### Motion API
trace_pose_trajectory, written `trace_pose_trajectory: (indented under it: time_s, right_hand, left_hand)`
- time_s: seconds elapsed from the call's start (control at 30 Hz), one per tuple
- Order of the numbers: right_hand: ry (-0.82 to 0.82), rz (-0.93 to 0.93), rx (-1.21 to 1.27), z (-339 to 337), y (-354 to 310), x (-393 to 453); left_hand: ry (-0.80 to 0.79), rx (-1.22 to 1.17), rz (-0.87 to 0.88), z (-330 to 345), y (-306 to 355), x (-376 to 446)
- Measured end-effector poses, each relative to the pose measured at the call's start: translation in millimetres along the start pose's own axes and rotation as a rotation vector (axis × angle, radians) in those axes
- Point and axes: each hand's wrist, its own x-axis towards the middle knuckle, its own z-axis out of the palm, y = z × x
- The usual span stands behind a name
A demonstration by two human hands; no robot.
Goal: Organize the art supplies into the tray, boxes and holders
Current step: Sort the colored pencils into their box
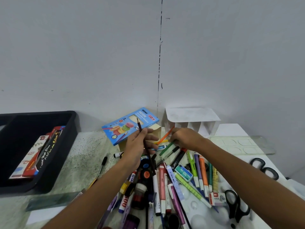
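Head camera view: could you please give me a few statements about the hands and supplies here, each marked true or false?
1. The left hand holds a dark pencil. True.
2. The right hand rests flat on the scissors. False: it is at the orange pencil and green pencil, far from the black scissors.
3. The black tray contains boxes. True.
4. The blue Neon pencil box lies inside the black tray. False: it sits outside, by the wall.
5. The white holder is full of pens. False: the compartments in view look empty.
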Motion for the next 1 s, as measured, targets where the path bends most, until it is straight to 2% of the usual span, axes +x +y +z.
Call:
trace_pose_trajectory:
  time_s: [0.17,0.23,0.3,0.33,0.4,0.5,0.53,0.6,0.73,0.8,0.9,1.0]
  right_hand:
    - [0.328,-0.151,0.033,-7.5,-13.2,-31.8]
    - [0.409,-0.121,0.058,-17.3,-24.9,-46.4]
    - [0.504,-0.155,0.063,-19.6,-34.6,-56.2]
    - [0.518,-0.201,0.011,-22.2,-39.3,-60.4]
    - [0.492,-0.188,0.089,-20.4,-38.7,-64.5]
    - [0.498,-0.209,0.061,-28.0,-43.9,-69.1]
    - [0.554,-0.245,0.013,-19.4,-39.2,-69.4]
    - [0.579,-0.272,0.041,-18.5,-39.3,-70.9]
    - [0.669,-0.026,0.25,-22.3,-35.8,-63.1]
    - [0.662,0.045,0.377,-16.5,-30.4,-55.8]
    - [0.483,0.212,0.486,-4.3,-26.9,-41.2]
    - [0.327,0.266,0.47,10.6,-27.4,-22.3]
  left_hand:
    - [0.041,0.078,-0.026,1.3,-2.7,3.1]
    - [0.015,0.127,-0.062,5.3,-2.5,2.5]
    - [-0.072,0.135,-0.167,9.6,-1.5,0.1]
    - [-0.143,0.115,-0.234,11.9,-1.0,-2.0]
    - [-0.291,0.052,-0.363,16.6,-0.9,-7.9]
    - [-0.41,-0.043,-0.446,24.8,-4.2,-15.8]
    - [-0.422,-0.083,-0.454,27.4,-5.4,-18.0]
    - [-0.388,-0.135,-0.464,30.9,-7.9,-20.4]
    - [-0.225,-0.091,-0.385,25.6,-11.5,-21.3]
    - [-0.188,-0.085,-0.333,18.2,-10.6,-24.1]
    - [-0.176,-0.104,-0.276,8.6,-5.9,-29.8]
    - [-0.21,-0.112,-0.233,1.7,-1.7,-35.3]
